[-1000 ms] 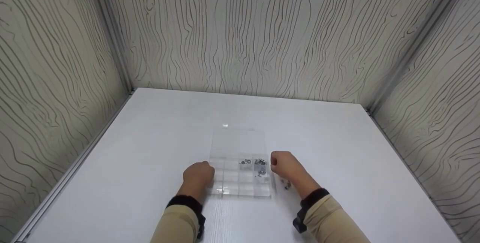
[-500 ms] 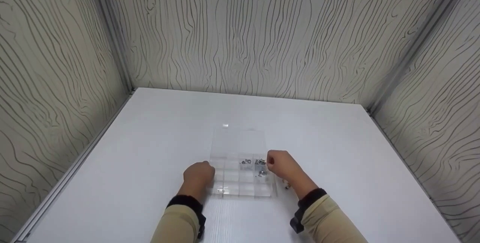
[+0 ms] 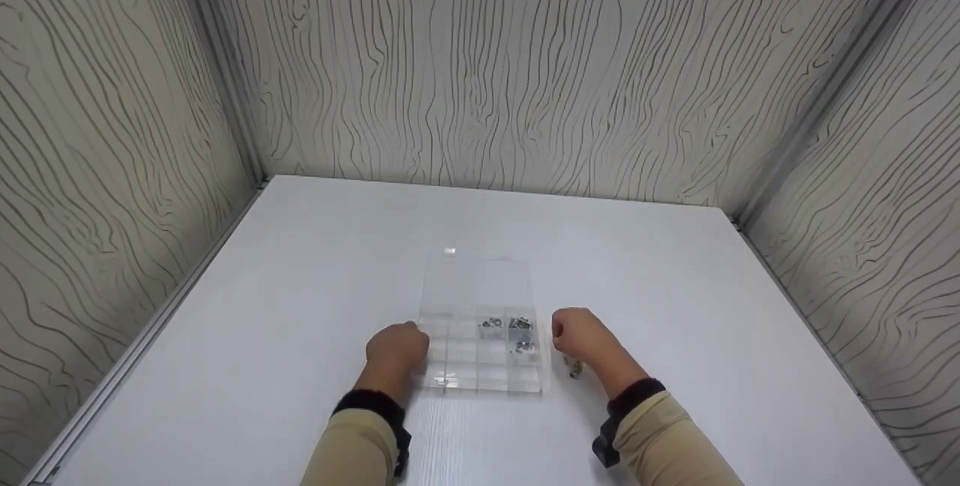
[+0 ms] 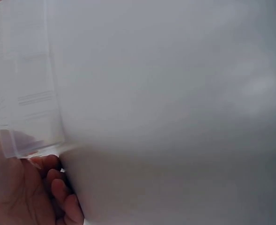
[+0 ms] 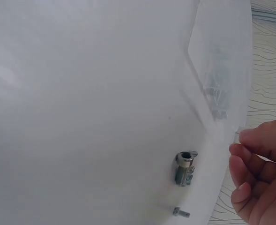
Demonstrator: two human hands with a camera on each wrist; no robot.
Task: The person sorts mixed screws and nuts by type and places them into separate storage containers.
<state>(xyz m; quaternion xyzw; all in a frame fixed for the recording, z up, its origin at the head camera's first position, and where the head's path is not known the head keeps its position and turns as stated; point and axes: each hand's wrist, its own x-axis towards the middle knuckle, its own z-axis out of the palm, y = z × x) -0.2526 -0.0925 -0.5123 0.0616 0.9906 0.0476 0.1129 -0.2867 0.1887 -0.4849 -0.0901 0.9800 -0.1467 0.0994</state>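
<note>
A clear plastic compartment box point(image 3: 461, 377) lies on the white table, its transparent lid point(image 3: 480, 280) folded back. Small metal pieces point(image 3: 520, 324) sit in several compartments at its right side. My left hand point(image 3: 397, 347) grips the box's left edge; in the left wrist view its fingers point(image 4: 60, 190) curl beside the box corner. Just right of the box is my right hand point(image 3: 589, 340), fingers loosely curled, thumb and index slightly apart, nothing visible between them. Near it in the right wrist view stand a short metal cylinder with small pieces along its side point(image 5: 184, 168) and a small screw point(image 5: 181, 212).
The white table point(image 3: 300, 268) spreads around the box. Wood-grain patterned panels point(image 3: 480, 73) rise behind it and on both sides. A tiny bright spot point(image 3: 450, 251) shows just beyond the lid.
My right hand moved left over the box's right edge, then back right and slightly nearer to me, off the box. The left hand and the box have stayed in place.
</note>
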